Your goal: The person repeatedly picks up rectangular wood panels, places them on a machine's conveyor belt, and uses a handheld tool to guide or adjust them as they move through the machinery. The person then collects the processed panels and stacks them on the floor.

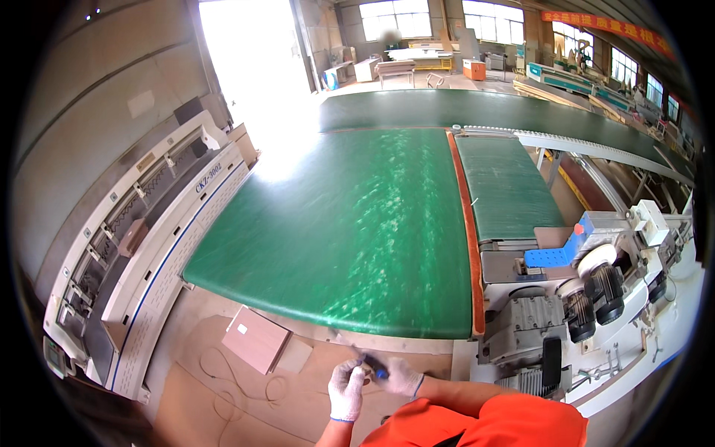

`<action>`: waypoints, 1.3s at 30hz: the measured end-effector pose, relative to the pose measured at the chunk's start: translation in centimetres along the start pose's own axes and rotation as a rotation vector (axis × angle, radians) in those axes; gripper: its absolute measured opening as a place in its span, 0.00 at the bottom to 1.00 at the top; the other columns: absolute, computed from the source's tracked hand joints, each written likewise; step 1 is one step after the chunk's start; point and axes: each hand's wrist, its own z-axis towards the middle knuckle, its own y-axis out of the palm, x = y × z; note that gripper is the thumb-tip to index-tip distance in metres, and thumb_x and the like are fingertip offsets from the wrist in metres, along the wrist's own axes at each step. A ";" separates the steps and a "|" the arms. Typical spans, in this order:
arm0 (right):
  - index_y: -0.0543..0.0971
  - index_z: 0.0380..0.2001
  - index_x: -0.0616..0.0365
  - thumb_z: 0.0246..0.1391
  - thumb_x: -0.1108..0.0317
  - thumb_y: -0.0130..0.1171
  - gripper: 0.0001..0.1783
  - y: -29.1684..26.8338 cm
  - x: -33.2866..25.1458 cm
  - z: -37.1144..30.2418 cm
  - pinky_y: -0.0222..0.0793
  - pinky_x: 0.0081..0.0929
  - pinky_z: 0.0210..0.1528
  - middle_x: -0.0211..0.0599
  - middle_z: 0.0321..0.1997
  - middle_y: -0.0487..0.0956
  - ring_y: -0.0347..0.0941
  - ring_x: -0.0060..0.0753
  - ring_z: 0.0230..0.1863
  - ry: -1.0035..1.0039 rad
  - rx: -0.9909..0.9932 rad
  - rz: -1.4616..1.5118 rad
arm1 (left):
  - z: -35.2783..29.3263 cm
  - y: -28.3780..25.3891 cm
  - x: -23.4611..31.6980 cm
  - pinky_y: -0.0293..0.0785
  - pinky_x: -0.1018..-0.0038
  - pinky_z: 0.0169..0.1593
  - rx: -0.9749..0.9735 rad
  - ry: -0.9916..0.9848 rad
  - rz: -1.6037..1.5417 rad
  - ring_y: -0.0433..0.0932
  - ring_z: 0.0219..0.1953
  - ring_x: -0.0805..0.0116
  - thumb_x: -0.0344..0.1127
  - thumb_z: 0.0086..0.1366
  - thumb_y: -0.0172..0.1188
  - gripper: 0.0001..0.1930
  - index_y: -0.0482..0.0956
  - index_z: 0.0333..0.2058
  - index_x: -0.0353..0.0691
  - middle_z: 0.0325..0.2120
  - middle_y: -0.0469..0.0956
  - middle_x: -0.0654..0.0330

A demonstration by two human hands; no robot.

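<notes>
Both my hands wear white knit gloves and meet just past the front end of the green conveyor belt [335, 246]. My right hand [402, 377] is closed around a hand tool [378, 368] with a dark and blue handle. A thin pale part seems to point from it toward the belt, but its kind is too blurred to tell. My left hand [347, 389] is closed beside the tool, fingers pinched together. Whatever may lie between those fingers is hidden.
A stack of pinkish-brown panels [255, 340] lies on the floor at left, near loose strapping [223, 387]. A long white machine [171, 216] stands further left. Grey motors [588, 302], a blue bracket [557, 253] and wrenches [607, 365] are at right.
</notes>
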 end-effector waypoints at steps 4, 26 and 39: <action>0.79 0.54 0.53 0.63 0.60 0.69 0.20 -3.4 6.1 3.8 0.76 0.34 0.31 0.34 0.37 0.83 0.81 0.30 0.35 0.071 0.406 0.738 | 2.8 1.5 0.2 0.85 0.67 0.45 -0.134 -0.031 0.119 0.87 0.43 0.58 0.36 0.76 0.60 0.15 0.79 0.50 0.27 0.47 0.84 0.50; 0.77 0.35 0.57 0.65 0.41 0.64 0.27 -22.5 15.7 -6.1 0.71 0.31 0.21 0.36 0.20 0.78 0.77 0.34 0.18 0.617 1.094 1.120 | 25.4 30.3 -6.3 0.80 0.69 0.48 -0.777 0.174 0.705 0.84 0.41 0.64 0.41 0.70 0.64 0.16 0.83 0.46 0.32 0.37 0.84 0.53; 0.76 0.31 0.58 0.65 0.42 0.63 0.27 -22.9 13.3 -9.3 0.69 0.32 0.24 0.37 0.18 0.79 0.74 0.31 0.18 0.803 1.467 1.004 | 39.2 47.2 -11.4 0.59 0.48 0.71 -0.737 0.888 1.194 0.73 0.63 0.48 0.53 0.65 0.62 0.29 0.78 0.57 0.39 0.59 0.77 0.50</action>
